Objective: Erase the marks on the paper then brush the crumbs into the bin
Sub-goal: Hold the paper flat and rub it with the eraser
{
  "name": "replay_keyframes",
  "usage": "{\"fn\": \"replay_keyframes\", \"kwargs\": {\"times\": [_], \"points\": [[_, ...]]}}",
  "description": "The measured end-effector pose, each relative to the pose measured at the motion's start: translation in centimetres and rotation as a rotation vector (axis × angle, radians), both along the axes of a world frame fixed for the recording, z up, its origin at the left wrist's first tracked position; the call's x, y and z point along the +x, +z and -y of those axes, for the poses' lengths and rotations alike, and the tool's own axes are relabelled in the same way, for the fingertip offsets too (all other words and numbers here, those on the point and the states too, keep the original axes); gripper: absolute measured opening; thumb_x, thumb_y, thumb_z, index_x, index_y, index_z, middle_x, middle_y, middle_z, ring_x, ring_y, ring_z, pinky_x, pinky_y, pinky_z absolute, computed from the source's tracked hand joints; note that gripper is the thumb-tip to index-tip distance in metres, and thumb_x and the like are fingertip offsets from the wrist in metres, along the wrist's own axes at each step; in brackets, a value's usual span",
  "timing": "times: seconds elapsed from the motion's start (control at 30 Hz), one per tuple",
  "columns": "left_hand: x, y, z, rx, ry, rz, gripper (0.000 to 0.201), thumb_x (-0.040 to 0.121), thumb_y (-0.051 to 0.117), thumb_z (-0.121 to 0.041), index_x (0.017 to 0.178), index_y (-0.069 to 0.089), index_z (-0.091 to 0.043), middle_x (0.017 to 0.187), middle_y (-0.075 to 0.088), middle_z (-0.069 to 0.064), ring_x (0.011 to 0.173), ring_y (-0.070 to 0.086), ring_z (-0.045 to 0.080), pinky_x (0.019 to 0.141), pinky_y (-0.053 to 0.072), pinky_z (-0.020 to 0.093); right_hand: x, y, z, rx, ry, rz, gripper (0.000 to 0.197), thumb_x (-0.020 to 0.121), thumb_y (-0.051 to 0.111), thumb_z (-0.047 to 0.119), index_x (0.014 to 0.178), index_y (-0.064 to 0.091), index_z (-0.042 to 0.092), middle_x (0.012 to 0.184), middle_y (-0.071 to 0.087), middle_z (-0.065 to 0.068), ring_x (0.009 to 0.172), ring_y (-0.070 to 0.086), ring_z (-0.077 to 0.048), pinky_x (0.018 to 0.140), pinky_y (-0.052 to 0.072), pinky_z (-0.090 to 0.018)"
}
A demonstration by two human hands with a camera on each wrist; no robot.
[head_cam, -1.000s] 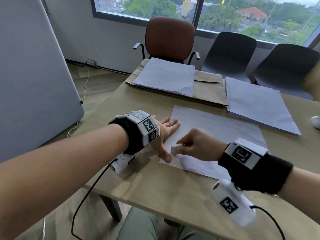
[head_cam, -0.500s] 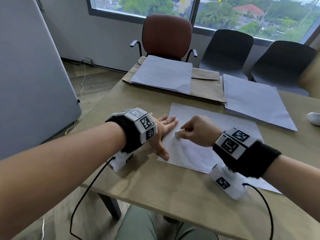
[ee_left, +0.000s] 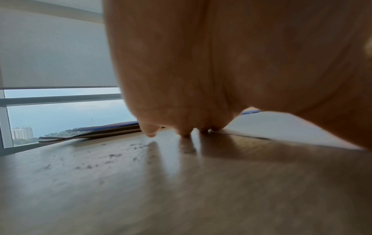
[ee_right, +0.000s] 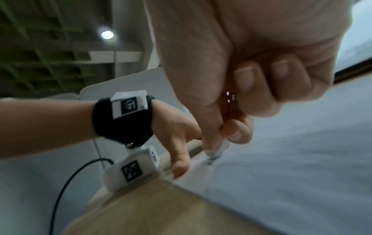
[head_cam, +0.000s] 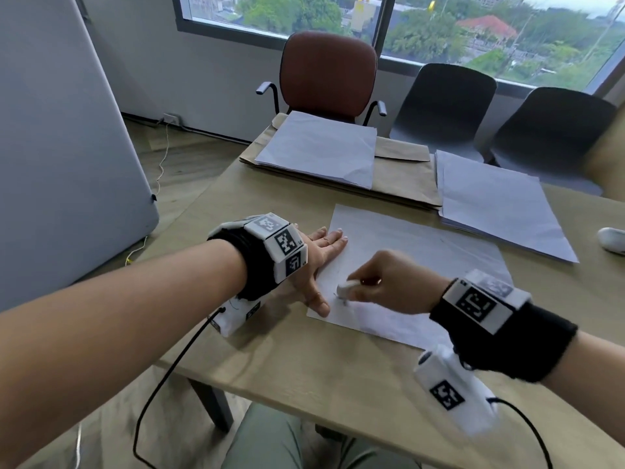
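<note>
Our right hand (head_cam: 389,282) sits at lower centre of the head view, fingers curled and pinching a small white eraser (head_cam: 348,288) whose tip touches the paper (head_cam: 422,252) near its lower left corner. From the right wrist camera we see the thumb and forefinger of that hand (ee_right: 241,79) clamped on the eraser (ee_right: 218,149), with a small grey smudge (ee_right: 210,161) on the sheet right beneath it. Our left hand (head_cam: 314,262) lies flat just to the left, fingers straight and spread, pressing on the left edge of the paper, with the thumb near the sheet's lower left corner; it holds nothing. The left wrist camera shows this hand (ee_left: 221,63) from below, fingertips down on the desk (ee_left: 181,190), and dark specks scattered on the wood at centre left of that frame.

Both wrists carry black bands with white marker blocks, and a black cable hangs from the left one over the desk's near edge.

Farther up the frame, at right, a stack of white sheets (head_cam: 497,204) lies on the desk (head_cam: 304,360). At upper centre another white stack (head_cam: 321,147) rests on brown envelopes (head_cam: 406,174). Behind the desk stand a brown armchair (head_cam: 328,72) and two dark chairs (head_cam: 443,103), under a window (head_cam: 439,25). A white object (head_cam: 614,240) is cut off at the right edge.
</note>
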State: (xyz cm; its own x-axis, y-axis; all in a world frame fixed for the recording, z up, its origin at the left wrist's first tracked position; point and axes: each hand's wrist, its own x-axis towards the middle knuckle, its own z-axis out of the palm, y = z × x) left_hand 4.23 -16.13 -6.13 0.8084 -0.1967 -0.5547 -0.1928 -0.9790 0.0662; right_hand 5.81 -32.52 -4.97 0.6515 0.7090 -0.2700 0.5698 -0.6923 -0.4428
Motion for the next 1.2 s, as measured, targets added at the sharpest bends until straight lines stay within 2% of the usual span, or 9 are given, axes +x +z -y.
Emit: {"fn": "replay_keyframes", "kwargs": {"times": [0.17,0.37,0.43,0.53,0.7,0.87,1.0,1.1,1.2], "points": [[-0.1,-0.1,0.1,-0.003,0.008,0.014,0.124,0.071,0.067,-0.06,0.147,-0.022,-0.019,0.156,-0.025,-0.004,0.145,-0.02,0.014,0.115,-0.009,0.049,2.5,0.0,-0.4,0.031,-0.138,0.093,0.029,0.081,0.064,0.04,0.083,0.075,0.013,0.055,0.054,-0.001,0.055,0.044,-0.014,0.062,0.038,-0.027],[0.0,-0.1,0.1,-0.001,0.005,0.008,0.124,0.072,0.067,-0.06,0.147,-0.023,-0.019,0.156,-0.026,-0.004,0.144,-0.021,0.014,0.116,-0.008,0.046,0.3,0.4,0.1,-0.04,0.021,-0.022,0.031,0.082,0.062,0.042,0.087,0.074,0.014,0.05,0.05,0.011,0.048,0.041,-0.006,0.055,0.036,-0.02],[0.0,0.0,0.0,0.001,0.005,0.007,0.124,0.072,0.067,-0.06,0.147,-0.023,-0.019,0.156,-0.026,-0.004,0.144,-0.021,0.014,0.116,-0.008,0.046,1.6,0.7,-0.5,-0.063,-0.014,0.028,0.031,0.08,0.063,0.044,0.088,0.074,0.017,0.055,0.057,0.007,0.051,0.045,-0.005,0.057,0.039,-0.021],[-0.1,0.0,0.1,-0.003,0.004,0.008,0.124,0.072,0.067,-0.06,0.147,-0.023,-0.019,0.156,-0.025,-0.004,0.144,-0.021,0.015,0.116,-0.009,0.045,3.0,0.2,-1.2,-0.008,-0.092,0.125,0.031,0.081,0.063,0.041,0.085,0.075,0.013,0.069,0.066,-0.011,0.058,0.048,-0.014,0.062,0.04,-0.028],[0.0,0.1,0.0,0.008,-0.001,-0.003,0.124,0.073,0.066,-0.061,0.146,-0.024,-0.019,0.155,-0.026,-0.004,0.144,-0.022,0.014,0.116,-0.008,0.045,-0.4,0.1,-0.5,-0.024,0.106,0.031,0.032,0.084,0.06,0.038,0.082,0.073,0.009,0.051,0.044,0.002,0.053,0.036,-0.014,0.058,0.035,-0.026],[-0.1,0.1,0.1,0.014,-0.002,-0.001,0.124,0.073,0.066,-0.061,0.147,-0.024,-0.018,0.156,-0.026,-0.003,0.144,-0.022,0.015,0.116,-0.007,0.046,1.5,0.4,-1.6,0.023,-0.02,0.096,0.027,0.081,0.064,0.041,0.087,0.074,0.017,0.048,0.047,0.011,0.046,0.043,-0.005,0.05,0.033,-0.016],[-0.1,0.2,0.1,0.0,0.001,-0.003,0.123,0.073,0.066,-0.06,0.147,-0.024,-0.019,0.155,-0.026,-0.004,0.144,-0.022,0.015,0.116,-0.008,0.043,-0.6,-0.3,-0.7,0.009,0.092,0.083,0.032,0.085,0.058,0.038,0.082,0.073,0.01,0.059,0.053,-0.002,0.054,0.041,-0.012,0.06,0.038,-0.026],[-0.1,0.2,0.1,0.0,-0.002,0.0,0.123,0.073,0.066,-0.061,0.147,-0.024,-0.019,0.155,-0.026,-0.004,0.144,-0.022,0.014,0.116,-0.008,0.043,-0.7,0.4,-0.2,-0.039,0.122,0.022,0.033,0.083,0.059,0.04,0.074,0.067,0.01,0.053,0.048,-0.001,0.055,0.038,-0.014,0.059,0.036,-0.025],[-0.3,0.1,0.1,0.005,-0.007,0.011,0.123,0.073,0.066,-0.061,0.147,-0.023,-0.019,0.156,-0.025,-0.004,0.144,-0.02,0.014,0.116,-0.006,0.044,1.3,0.6,-1.1,-0.022,0.009,0.086,0.031,0.081,0.062,0.041,0.092,0.073,0.014,0.057,0.056,0.004,0.052,0.043,-0.009,0.059,0.037,-0.023]]}}
